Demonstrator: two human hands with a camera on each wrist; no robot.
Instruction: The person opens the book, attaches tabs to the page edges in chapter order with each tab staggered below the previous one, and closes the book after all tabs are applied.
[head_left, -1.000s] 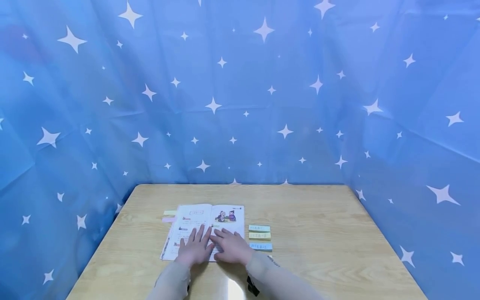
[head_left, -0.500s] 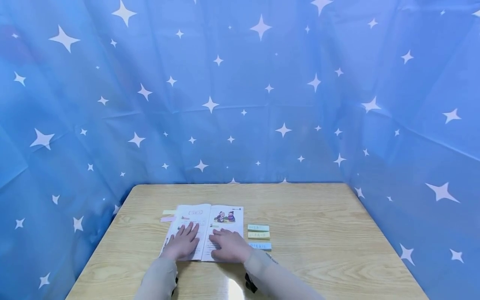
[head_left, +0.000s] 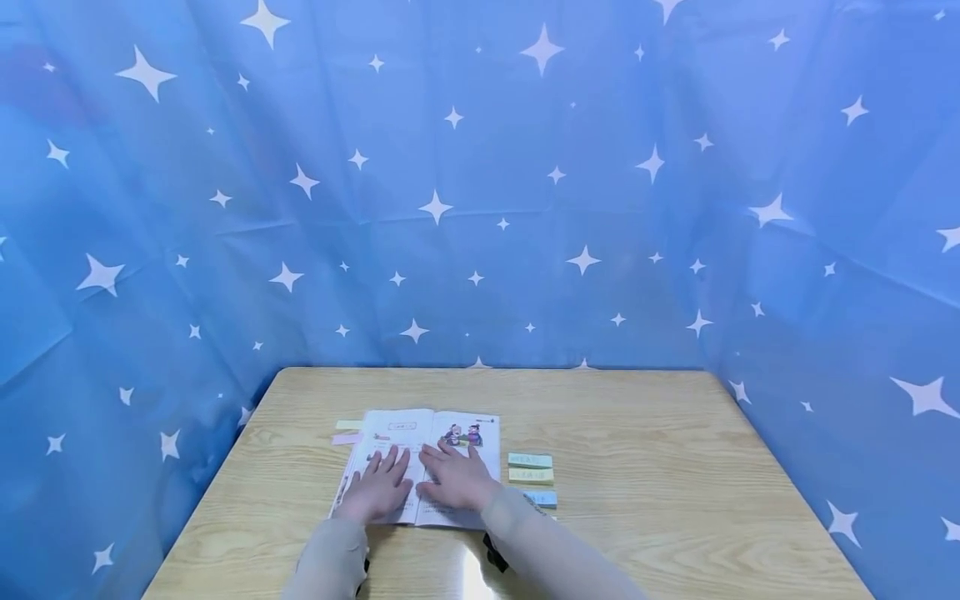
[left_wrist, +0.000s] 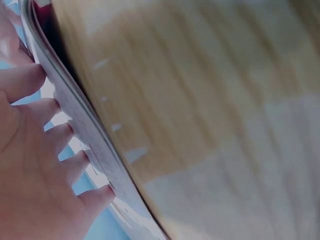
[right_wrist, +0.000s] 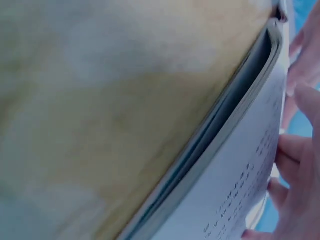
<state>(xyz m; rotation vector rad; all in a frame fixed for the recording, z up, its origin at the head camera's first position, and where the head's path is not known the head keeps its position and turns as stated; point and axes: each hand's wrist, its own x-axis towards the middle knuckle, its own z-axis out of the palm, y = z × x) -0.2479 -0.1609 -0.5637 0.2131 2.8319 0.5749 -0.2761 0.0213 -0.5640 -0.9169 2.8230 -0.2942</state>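
Left hand (head_left: 378, 486) and right hand (head_left: 456, 479) both on the book (head_left: 422, 437), fingers spread apart, palms down; neither grip is clamped on anything. Left hand rests on the book's left page, right hand on its right page, spine between. Book lies open on the tabletop (head_left: 675, 483). Right wrist view: dark gap under the pages at the book's near edge, so not fully flat.

Risks, my guess: pages could spring up if the hands lift early, the spine being stiff; a page could crease if a hand drags; right sleeve (head_left: 555, 550) could shift the blue note (head_left: 543, 499), which it partly covers, right of the book.

Green note (head_left: 529, 460) and yellow note (head_left: 531, 476) also right of the book. Yellow tab (head_left: 348, 425) and pink tab (head_left: 346, 438) stick out at the book's left edge.

Writing: handwriting on notes, boxed heading, printed lines on pages; all too small or blurred to read. No brand legible.
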